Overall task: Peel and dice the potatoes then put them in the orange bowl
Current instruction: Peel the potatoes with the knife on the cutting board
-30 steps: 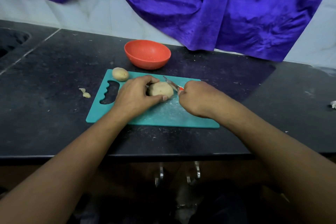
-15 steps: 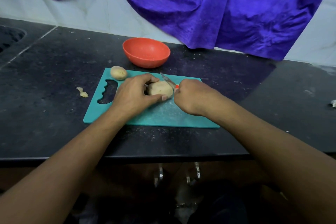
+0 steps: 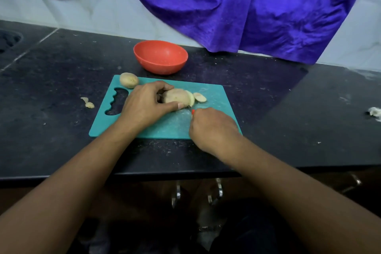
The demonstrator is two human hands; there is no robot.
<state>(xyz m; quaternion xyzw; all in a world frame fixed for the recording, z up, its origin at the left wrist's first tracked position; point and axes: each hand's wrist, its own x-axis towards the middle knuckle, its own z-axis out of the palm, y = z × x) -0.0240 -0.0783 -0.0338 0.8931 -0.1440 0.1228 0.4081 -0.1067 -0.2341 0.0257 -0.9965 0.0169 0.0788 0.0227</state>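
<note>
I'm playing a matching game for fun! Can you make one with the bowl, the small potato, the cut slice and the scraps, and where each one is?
Things:
1. bowl
2. small potato
3. slice
4. scraps

Places:
A. on the counter, left of the board
B. at the board's far left corner
C. on the counter, behind the board
D. on the board, right of the big potato

Pairs: 1-C, 2-B, 3-D, 4-A.
</note>
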